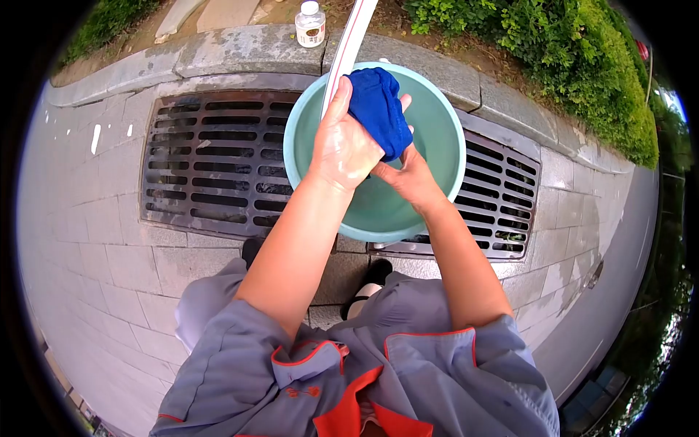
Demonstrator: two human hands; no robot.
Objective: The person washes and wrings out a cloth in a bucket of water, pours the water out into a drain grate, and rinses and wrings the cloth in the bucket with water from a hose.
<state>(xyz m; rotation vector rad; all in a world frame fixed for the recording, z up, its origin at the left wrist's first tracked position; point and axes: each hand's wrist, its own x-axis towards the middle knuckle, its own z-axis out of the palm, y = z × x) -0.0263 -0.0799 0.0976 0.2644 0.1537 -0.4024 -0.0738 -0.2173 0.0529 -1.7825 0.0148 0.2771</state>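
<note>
Over a pale green basin (pixel 291 146) with water in it, both my hands are at a wet, dark blue cloth (pixel 382 109). My left hand (pixel 344 138) is palm up, its thumb raised beside the cloth, which lies across its fingers. From the right, my right hand (pixel 413 175) grips the cloth's lower edge, its thumb towards my left hand. Some fingertips show behind the cloth; the rest are hidden. A white hose (pixel 349 51) with a red stripe comes down from the top, passing behind my left thumb at the basin's rim.
Metal drain grates (pixel 218 156) lie under and on both sides of the basin. Behind it runs a stone kerb (pixel 240 51) with a clear, white-capped bottle (pixel 310 25) on it. Green bushes (pixel 568 65) grow beyond, at the right. Paving surrounds the grates.
</note>
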